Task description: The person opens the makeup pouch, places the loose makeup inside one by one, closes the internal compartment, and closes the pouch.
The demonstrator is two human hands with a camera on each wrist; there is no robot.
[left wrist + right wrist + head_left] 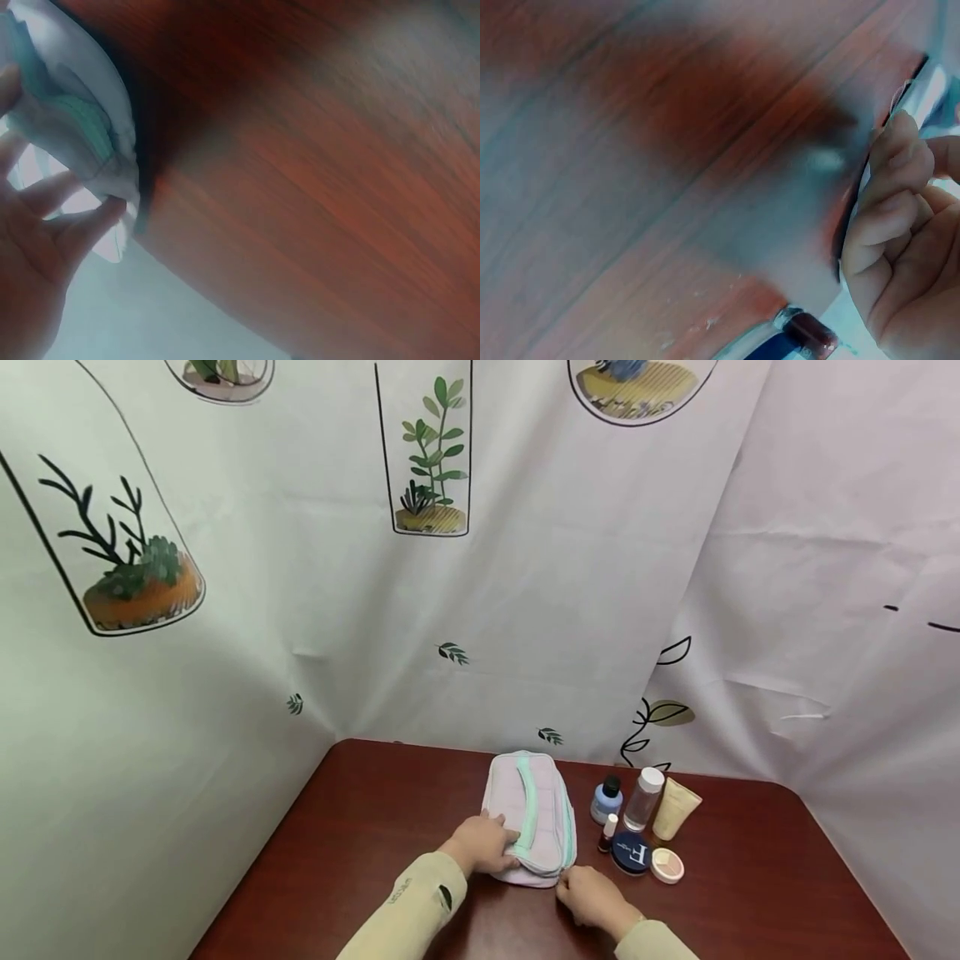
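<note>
A pale pink cosmetic bag with a mint-green handle and zipper trim lies on the table. My left hand holds the bag's near left side, with fingers reaching over its top toward the handle. In the left wrist view, the thumb of that hand is against the edge of the bag. At the bag's near right corner, my right hand has curled fingers and pinches the end of the zipper; the pull itself is hidden. The right wrist view shows the curled fingers of this hand beside the bag.
Right of the bag stand a blue bottle with black cap, a clear bottle, a cream tube and a small dark nail polish bottle. A navy round case and a small round palette lie nearer. Patterned cloth hangs behind the table.
</note>
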